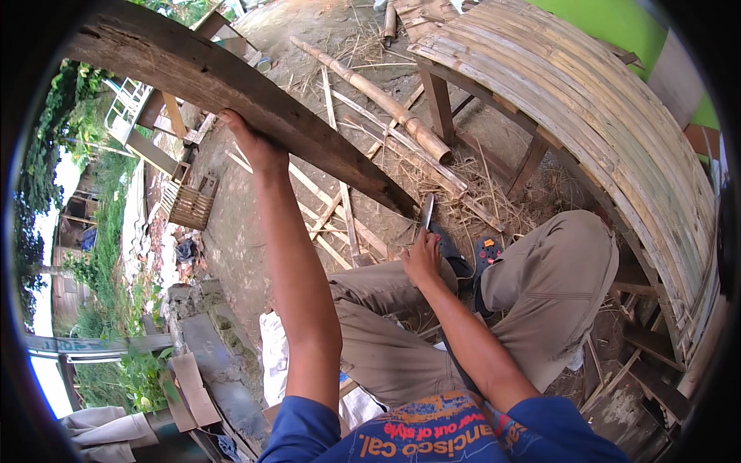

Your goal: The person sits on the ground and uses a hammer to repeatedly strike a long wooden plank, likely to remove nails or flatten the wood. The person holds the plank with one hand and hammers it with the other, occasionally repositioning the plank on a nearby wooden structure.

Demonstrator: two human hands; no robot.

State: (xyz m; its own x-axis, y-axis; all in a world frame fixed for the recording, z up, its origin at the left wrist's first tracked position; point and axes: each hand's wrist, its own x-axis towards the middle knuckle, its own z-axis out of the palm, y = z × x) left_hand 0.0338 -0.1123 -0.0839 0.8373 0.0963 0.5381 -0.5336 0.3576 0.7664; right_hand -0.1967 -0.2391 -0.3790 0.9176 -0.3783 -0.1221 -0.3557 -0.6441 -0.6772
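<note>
A long, dark wooden beam [193, 73] slants from the upper left down to the middle, its lower end by my feet. My left hand [256, 145] grips the beam's near edge partway up, with most of its fingers hidden behind the wood. In my right hand [422, 260] is a knife [428, 210], blade pointing away from me. The blade stands beside the beam's lower end; whether it touches the wood I cannot tell. My fingers cover the knife's handle.
A bamboo-slat bench [571, 92] curves along the right. Beyond the beam lie a bamboo pole [378, 100] and split strips [340, 208] amid straw. A slatted basket [189, 204] sits at left, near a broken block wall [212, 332]. My shoes [488, 253] are close to the blade.
</note>
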